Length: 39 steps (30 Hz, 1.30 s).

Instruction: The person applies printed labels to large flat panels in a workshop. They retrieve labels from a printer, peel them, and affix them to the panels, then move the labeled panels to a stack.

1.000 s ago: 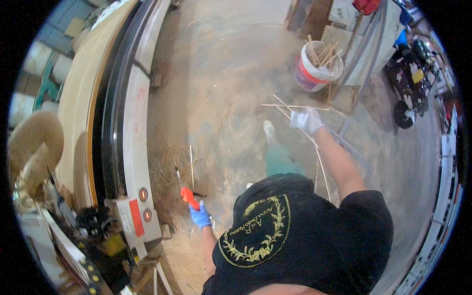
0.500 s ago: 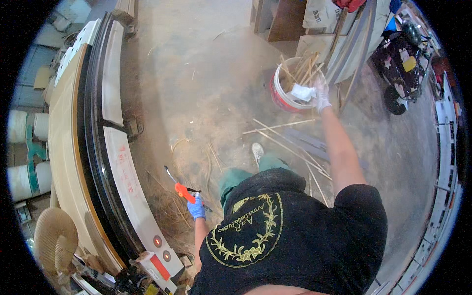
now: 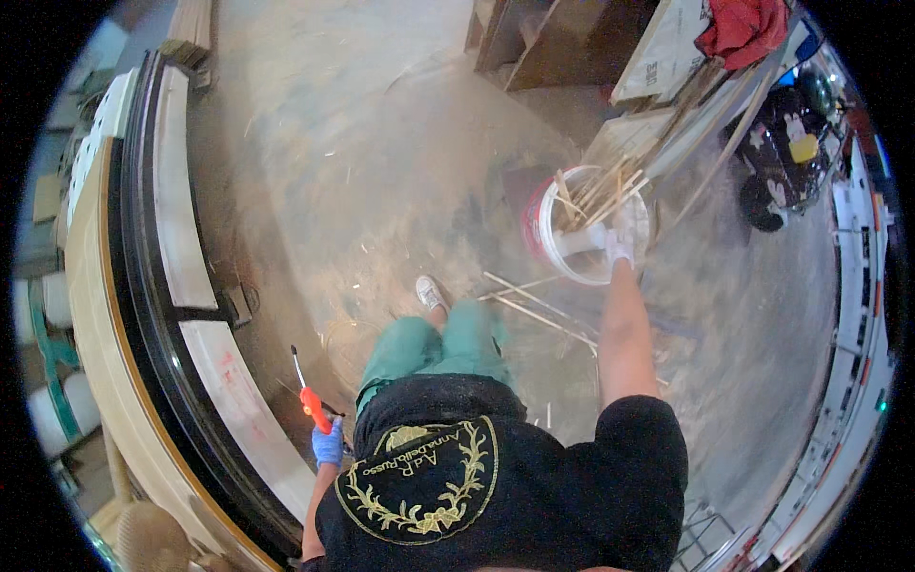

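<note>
My left hand [image 3: 328,444], in a blue glove, is closed round an orange-red tool [image 3: 313,408] that looks like an air blow gun. Its thin metal nozzle [image 3: 296,366] points away from me, beside my left leg. My right hand [image 3: 619,248], in a whitish glove, reaches over the near right side of a white and red bucket [image 3: 541,229]. It grips a white piece [image 3: 583,240] shaped like a short roll, inside the bucket's mouth. Its material cannot be made out, and the fingers are partly blurred. Several thin wooden strips [image 3: 610,195] stick out of the bucket.
Loose wooden strips [image 3: 548,321] lie on the dusty floor near the bucket. Leaning boards [image 3: 658,124] and a red cloth [image 3: 746,30] stand beyond it. Long panels [image 3: 229,381] line the left side. A dark patterned bag [image 3: 791,143] sits at the far right.
My right hand and the white piece have shifted left, further into the bucket's mouth. My view has moved, so the bucket appears lower. The left hand still holds the orange-red tool.
</note>
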{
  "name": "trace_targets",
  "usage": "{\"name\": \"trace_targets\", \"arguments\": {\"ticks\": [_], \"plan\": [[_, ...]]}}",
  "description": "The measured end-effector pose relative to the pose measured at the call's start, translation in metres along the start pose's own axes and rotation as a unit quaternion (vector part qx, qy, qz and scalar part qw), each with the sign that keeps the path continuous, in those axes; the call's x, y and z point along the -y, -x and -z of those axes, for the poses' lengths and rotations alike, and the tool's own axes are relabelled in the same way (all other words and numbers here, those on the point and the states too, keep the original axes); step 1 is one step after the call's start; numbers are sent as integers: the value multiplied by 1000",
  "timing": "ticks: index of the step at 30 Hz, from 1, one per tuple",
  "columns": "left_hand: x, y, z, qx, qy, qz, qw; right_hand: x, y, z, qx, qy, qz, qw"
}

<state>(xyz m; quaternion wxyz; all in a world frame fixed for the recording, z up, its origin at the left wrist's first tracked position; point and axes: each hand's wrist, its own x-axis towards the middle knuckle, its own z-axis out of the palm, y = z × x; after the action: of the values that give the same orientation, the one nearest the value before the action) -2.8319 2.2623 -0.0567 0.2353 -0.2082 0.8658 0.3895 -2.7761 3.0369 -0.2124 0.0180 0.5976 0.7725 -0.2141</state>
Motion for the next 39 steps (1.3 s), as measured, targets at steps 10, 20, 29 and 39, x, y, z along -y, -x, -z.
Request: {"name": "trace_targets", "arguments": {"ticks": [10, 20, 29, 39], "plan": [[-140, -111, -3, 74, 18, -2, 997, 123, 161, 163, -134, -558, -50, 818], [-220, -178, -96, 111, -104, -64, 986, 67, 198, 85, -75, -307, -100, 943], [-256, -203, -106, 73, -14, -43, 996, 45, 144, 43, 116, -320, -201, 919], [-262, -223, -66, -45, 5, 30, 999, 353, 74, 98, 210, 13, 303, 930]]}}
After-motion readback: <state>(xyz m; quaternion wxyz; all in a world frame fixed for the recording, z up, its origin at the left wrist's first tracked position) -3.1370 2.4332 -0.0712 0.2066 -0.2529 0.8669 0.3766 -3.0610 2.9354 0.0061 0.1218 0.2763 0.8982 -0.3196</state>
